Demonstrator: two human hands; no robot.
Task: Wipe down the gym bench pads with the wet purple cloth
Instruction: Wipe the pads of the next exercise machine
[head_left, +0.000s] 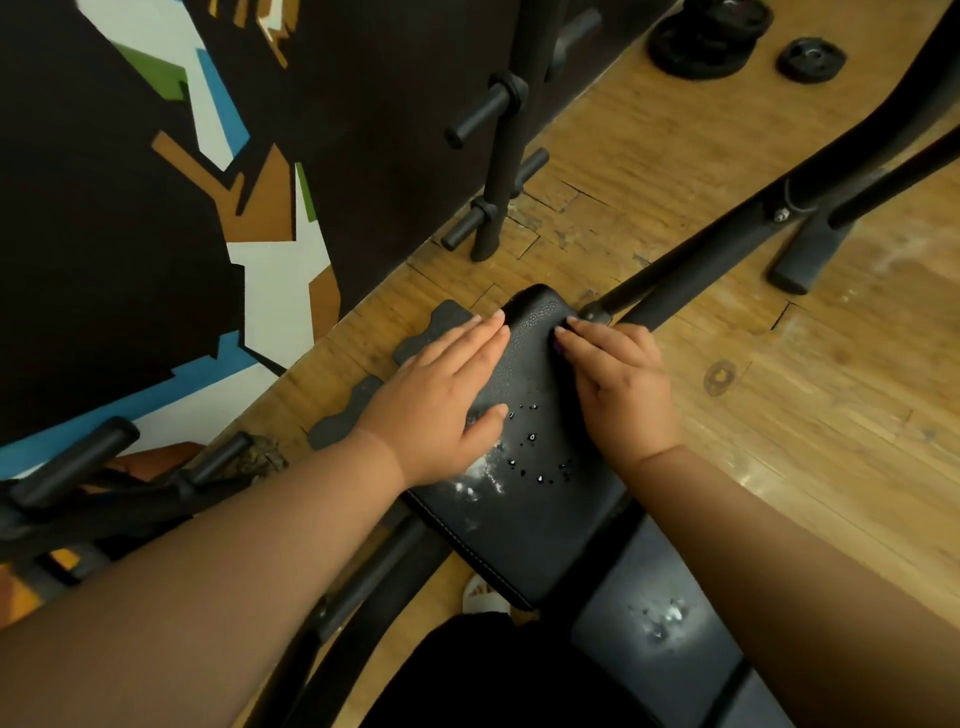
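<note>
At nine o'clock stands a wall (156, 208) painted in black, white, blue and brown. Grey foam mat pieces (436, 322) lie on the wooden floor (831, 415) just beside it. The left hand (441, 405) lies flat on the left edge of the black bench pad (540, 519), fingers straight and holding nothing. Water droplets (532, 437) and white smears dot the pad at centre. The right hand (623, 395) sits at the pad's right edge with its fingers curled. A sliver of the purple cloth (559, 347) shows at its fingertips; the rest is hidden. A smudged grey pad (649, 623) sits at five o'clock. Weight plates (706, 41) lie at one o'clock.
</note>
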